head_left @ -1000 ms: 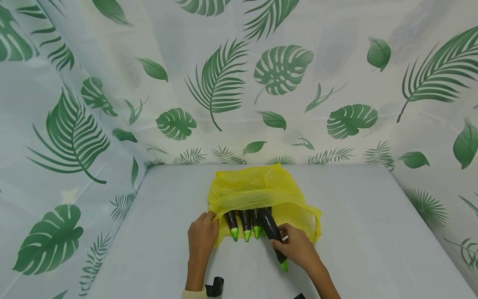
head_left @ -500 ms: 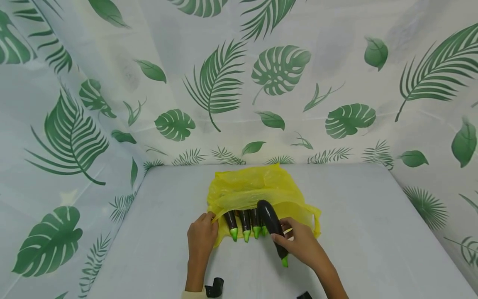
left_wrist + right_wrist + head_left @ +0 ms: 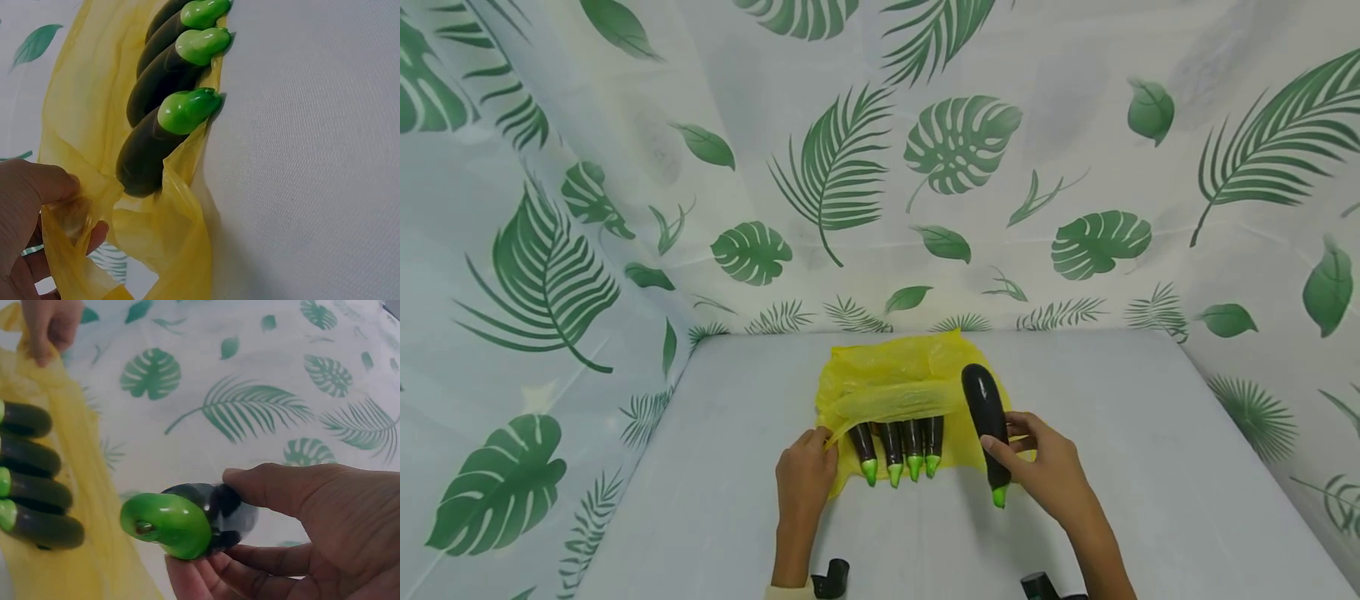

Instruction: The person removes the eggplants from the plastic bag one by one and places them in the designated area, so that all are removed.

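Observation:
My right hand (image 3: 1041, 462) holds a glossy dark eggplant (image 3: 985, 408) between thumb and fingers, its green stem end pointing down toward me. In the right wrist view that green stem end (image 3: 169, 525) faces the camera. At the left, my left hand (image 3: 807, 471) pinches the edge of a thin yellow plastic bag (image 3: 887, 362). Several more eggplants (image 3: 892, 446) lie side by side in the bag's mouth, green ends sticking out toward me. The left wrist view shows the bag film (image 3: 78, 219) between thumb and fingers, close to the nearest eggplant (image 3: 144, 156).
The bag lies on a white table (image 3: 715, 467) near its back edge. A leaf-printed curtain (image 3: 880, 167) rises behind the table and along both sides. Black wrist mounts (image 3: 831, 577) show at the bottom by each forearm.
The right hand has drawn the eggplant out of the bag, lifted it and moved it to the right, tilting it more upright. The left hand stays on the bag's edge.

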Motion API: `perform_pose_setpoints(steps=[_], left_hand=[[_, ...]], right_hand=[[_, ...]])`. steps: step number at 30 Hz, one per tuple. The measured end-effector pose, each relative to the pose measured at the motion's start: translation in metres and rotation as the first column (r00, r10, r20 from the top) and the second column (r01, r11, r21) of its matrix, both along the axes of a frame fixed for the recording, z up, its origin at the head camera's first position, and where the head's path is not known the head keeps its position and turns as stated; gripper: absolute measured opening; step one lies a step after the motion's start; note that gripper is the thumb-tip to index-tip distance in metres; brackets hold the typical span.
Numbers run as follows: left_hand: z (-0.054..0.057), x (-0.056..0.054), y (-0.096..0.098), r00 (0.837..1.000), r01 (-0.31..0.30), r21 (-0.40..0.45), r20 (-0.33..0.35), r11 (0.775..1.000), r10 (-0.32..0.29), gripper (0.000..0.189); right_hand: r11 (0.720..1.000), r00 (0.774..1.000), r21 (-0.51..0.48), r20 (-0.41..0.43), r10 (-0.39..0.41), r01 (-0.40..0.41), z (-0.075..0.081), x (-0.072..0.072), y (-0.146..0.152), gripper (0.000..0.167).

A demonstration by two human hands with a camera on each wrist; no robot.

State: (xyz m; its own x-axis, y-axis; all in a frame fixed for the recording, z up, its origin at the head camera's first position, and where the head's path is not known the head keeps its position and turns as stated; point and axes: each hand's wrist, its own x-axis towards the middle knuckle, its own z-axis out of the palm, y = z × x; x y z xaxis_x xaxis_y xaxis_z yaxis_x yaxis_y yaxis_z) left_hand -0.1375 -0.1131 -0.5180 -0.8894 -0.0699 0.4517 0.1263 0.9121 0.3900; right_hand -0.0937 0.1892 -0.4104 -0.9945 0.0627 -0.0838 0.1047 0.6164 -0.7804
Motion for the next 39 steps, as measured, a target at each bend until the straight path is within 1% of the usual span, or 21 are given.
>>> perform_pose_setpoints(steps=[4, 7, 12, 18, 23, 27, 32, 34, 39], left_hand=[[0.0, -0.001, -0.001, 1.0, 0.002, 0.0, -0.013, 1.0, -0.002, 0.012], [-0.001, -0.001, -0.001, 1.0, 0.008, 0.0, -0.018, 1.0, -0.008, 0.011], [-0.001, 0.0, -0.001, 1.0, 0.012, -0.002, -0.026, 1.0, -0.012, 0.01], [-0.001, 0.001, -0.001, 1.0, 0.012, 0.0, -0.017, 1.0, -0.012, 0.008], [-0.002, 0.001, -0.001, 1.0, 0.009, 0.007, -0.006, 1.0, -0.009, 0.008], [-0.003, 0.0, -0.001, 1.0, 0.004, 0.009, 0.008, 1.0, -0.004, 0.009], [-0.003, 0.001, -0.001, 1.0, -0.004, 0.011, 0.016, 1.0, 0.003, 0.009], [-0.004, 0.001, -0.001, 1.0, -0.003, 0.015, 0.018, 1.0, 0.002, 0.009], [-0.006, 0.001, 0.001, 1.0, 0.009, 0.017, 0.015, 1.0, -0.01, 0.01]], right_hand=[[0.997, 0.997, 0.014, -0.03, -0.07, 0.071, 0.005, -0.001, 0.014, 0.07], [0.99, 0.989, 0.018, -0.06, -0.138, 0.139, 0.006, -0.003, 0.025, 0.071], [0.968, 0.964, 0.007, -0.093, -0.251, 0.252, -0.001, -0.006, 0.046, 0.071], [0.947, 0.946, 0.042, -0.072, -0.315, 0.318, -0.011, -0.01, 0.068, 0.07], [0.938, 0.94, 0.075, -0.043, -0.337, 0.34, -0.021, -0.014, 0.077, 0.069], [0.935, 0.94, 0.102, -0.002, -0.343, 0.341, -0.034, -0.019, 0.084, 0.068], [0.943, 0.947, 0.114, 0.043, -0.319, 0.312, -0.055, -0.027, 0.092, 0.067], [0.948, 0.95, 0.116, 0.066, -0.305, 0.297, -0.063, -0.032, 0.093, 0.068], [0.953, 0.953, 0.129, 0.095, -0.286, 0.273, -0.08, -0.045, 0.096, 0.068]])
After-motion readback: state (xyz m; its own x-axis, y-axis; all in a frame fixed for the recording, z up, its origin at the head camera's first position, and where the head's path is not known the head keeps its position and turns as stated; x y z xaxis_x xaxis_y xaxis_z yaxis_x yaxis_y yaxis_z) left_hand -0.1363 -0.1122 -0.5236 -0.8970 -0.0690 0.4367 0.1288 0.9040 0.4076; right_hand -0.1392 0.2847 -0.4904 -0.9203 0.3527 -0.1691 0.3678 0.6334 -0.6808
